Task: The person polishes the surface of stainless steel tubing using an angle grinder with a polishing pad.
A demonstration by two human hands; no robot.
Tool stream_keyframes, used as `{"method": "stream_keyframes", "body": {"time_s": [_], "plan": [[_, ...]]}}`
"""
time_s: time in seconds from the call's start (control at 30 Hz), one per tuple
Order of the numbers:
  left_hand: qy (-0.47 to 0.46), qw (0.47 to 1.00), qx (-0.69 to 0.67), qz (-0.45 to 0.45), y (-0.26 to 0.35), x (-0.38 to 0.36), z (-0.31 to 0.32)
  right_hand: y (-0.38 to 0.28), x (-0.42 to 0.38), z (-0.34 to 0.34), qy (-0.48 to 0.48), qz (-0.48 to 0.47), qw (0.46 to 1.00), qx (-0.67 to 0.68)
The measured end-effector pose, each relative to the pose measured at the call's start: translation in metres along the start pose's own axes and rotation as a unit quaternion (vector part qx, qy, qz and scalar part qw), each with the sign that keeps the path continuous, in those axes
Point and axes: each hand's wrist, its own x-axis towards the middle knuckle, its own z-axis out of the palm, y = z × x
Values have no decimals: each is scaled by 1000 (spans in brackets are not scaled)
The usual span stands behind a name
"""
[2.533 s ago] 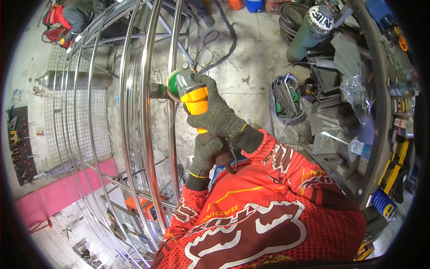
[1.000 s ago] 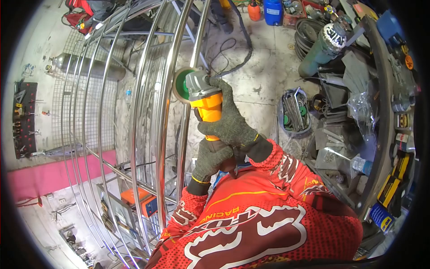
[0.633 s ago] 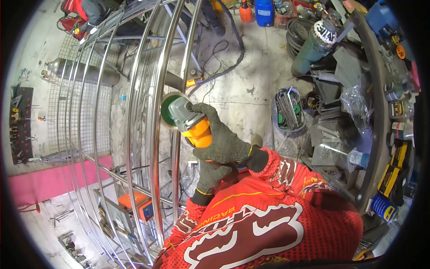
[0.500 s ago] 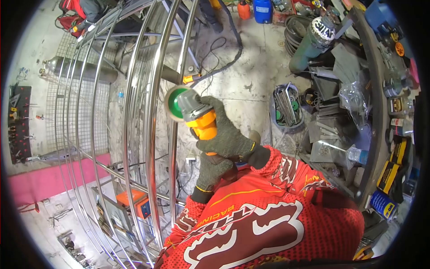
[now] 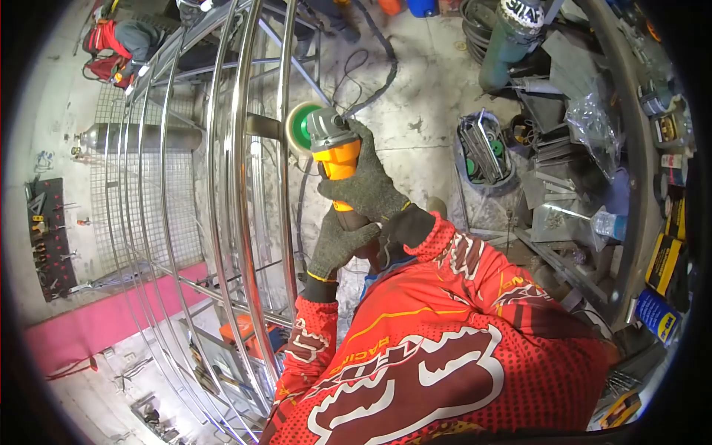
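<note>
Both of my hands wear dark grey knitted gloves and are closed around a yellow and grey angle grinder. My right hand wraps the body just behind the grinder's head. Lower down, my left hand grips the rear part of the handle. On the grinder's head sits a green disc with a pale rim, turned toward the left. Its edge is right at a shiny metal tube, one of several long curved tubes in a frame. A short crosspiece joins the tubes beside the disc.
At upper left a person in red and grey bends near the frame. A gas cylinder lies on the floor at left; a green one is at upper right. A bin of metal offcuts and metal sheets lie to the right.
The grinder and both hands have moved up in view along the tube, and the grinder stands more upright. My viewpoint has turned a little. Both hands keep their grip.
</note>
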Motion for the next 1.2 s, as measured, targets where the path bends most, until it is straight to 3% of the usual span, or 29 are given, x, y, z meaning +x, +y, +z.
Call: {"method": "stream_keyframes", "body": {"time_s": [0.07, 0.17, 0.23, 0.47, 0.53, 0.63, 0.77, 0.83, 0.87, 0.9, 0.97, 1.0, 1.1, 1.13, 1.2], "plan": [[-4, 1000, 9, 10, 1, 9, -3, 3, 6, 1, 19, -18, 999, -34], [17, 999, 24, 28, -10, 17, -6, 13, 16, 6, -29, 40, 998, 31], [72, 997, -6, 39, -12, 18, -6, 25, 22, 10, -22, 10, 1000, 5], [52, 998, -11, 30, -9, 12, -23, 19, 27, 23, -20, -21, 999, -19], [68, 996, -25, 45, -8, 11, -21, 14, 25, 25, -28, -24, 999, 15], [85, 993, -7, 79, 1, 5, -16, 10, 24, 26, -25, -69, 996, -45], [48, 998, 36, -3, -29, -1, -27, 10, 10, 30, -38, -84, 995, -49], [113, 954, 210, 180, -51, -10, -18, -1, -9, 30, -108, 18, 993, -44], [128, 967, 166, 148, -58, -23, -11, 4, -18, 35, -96, -52, 987, -116], [128, 967, 164, 146, -49, -32, -1, 1, -27, 37, -96, -50, 987, -117], [148, 986, 36, 65, -30, -44, 13, -7, -36, 36, -106, 6, 988, -112], [155, 973, 135, 105, -49, -43, 6, -1, -39, 32, -109, -25, 987, -112], [106, 959, 208, 159, -39, -37, 9, 11, -37, 24, -96, -8, 995, -33], [121, 986, 5, 116, -34, -36, 17, 17, -34, 20, -71, -53, 994, -62], [90, 993, 18, 68, -41, -26, 5, 25, -21, 16, -60, -9, 998, -12]]}}
